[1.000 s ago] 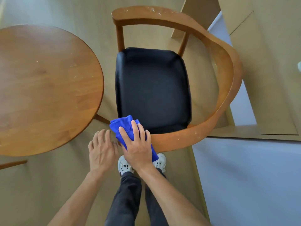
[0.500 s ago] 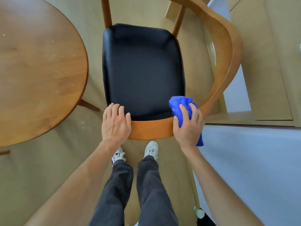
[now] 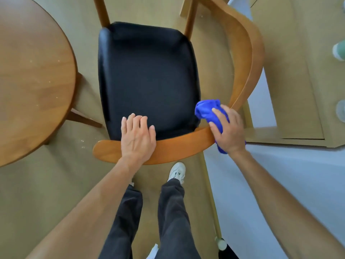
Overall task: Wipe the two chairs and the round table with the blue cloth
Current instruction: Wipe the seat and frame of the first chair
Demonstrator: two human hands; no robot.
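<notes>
Right hand (image 3: pixel 228 129) atop blue cloth (image 3: pixel 208 109) on chair rail (image 3: pixel 179 146)

You get bright, even, soft light with faint shadows; straight edges bow toward the frame borders, and detail is slightly soft.

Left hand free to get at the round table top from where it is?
Probably yes. The left hand lies flat on the chair's wooden rail, holding nothing, and the round table sits just to its left with only bare floor between. The right hand holds the blue cloth, though.
</notes>
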